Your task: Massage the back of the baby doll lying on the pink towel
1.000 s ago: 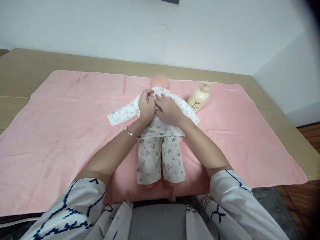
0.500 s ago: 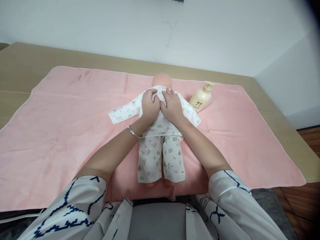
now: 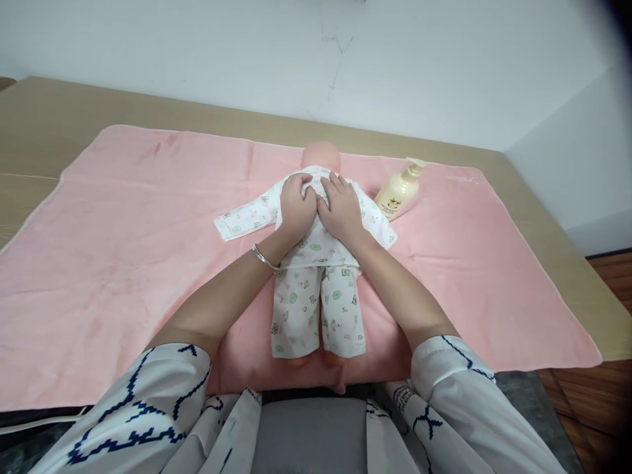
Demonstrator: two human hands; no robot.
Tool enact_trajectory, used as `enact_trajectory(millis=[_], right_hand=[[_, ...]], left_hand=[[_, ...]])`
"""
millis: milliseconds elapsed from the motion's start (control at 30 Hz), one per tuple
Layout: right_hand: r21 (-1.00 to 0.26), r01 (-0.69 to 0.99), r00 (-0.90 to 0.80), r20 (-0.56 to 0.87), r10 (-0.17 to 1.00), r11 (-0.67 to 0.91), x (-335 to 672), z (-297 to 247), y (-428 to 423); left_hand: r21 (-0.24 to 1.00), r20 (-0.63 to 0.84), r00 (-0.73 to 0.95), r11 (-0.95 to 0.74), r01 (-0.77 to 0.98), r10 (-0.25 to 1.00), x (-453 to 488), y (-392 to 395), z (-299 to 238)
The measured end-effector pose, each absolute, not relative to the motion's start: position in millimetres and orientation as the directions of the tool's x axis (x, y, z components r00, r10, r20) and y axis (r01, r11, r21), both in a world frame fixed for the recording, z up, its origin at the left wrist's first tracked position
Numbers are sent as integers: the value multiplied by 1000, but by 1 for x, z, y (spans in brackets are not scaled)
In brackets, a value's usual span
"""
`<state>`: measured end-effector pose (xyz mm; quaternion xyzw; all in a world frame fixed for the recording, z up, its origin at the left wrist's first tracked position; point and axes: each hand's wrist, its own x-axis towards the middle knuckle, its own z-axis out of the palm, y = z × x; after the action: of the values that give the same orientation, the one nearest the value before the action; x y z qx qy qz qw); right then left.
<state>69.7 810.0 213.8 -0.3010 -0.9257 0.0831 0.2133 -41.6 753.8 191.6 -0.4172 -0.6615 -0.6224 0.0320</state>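
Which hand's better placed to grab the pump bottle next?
Probably the right hand: resting on the printed shirt, it's nearer the pump bottle. The left hand is farther away, with the right between.

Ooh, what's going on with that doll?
A person has both bare hands on a doll that lies on a pink blanket. The left hand looks curved and the right hand lies flatter, side by side on the upper part of its patterned shirt. The doll wears matching pants, and its face doesn't show. A cream pump bottle is on the blanket, by the sleeve on the right.
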Motion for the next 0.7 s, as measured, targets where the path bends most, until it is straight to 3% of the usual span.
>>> enact_trajectory(millis=[700], right_hand=[[-287,521,-729,340,594,804,69,214,811]], left_hand=[[786,579,-636,-141,602,511,-42,754,189]])
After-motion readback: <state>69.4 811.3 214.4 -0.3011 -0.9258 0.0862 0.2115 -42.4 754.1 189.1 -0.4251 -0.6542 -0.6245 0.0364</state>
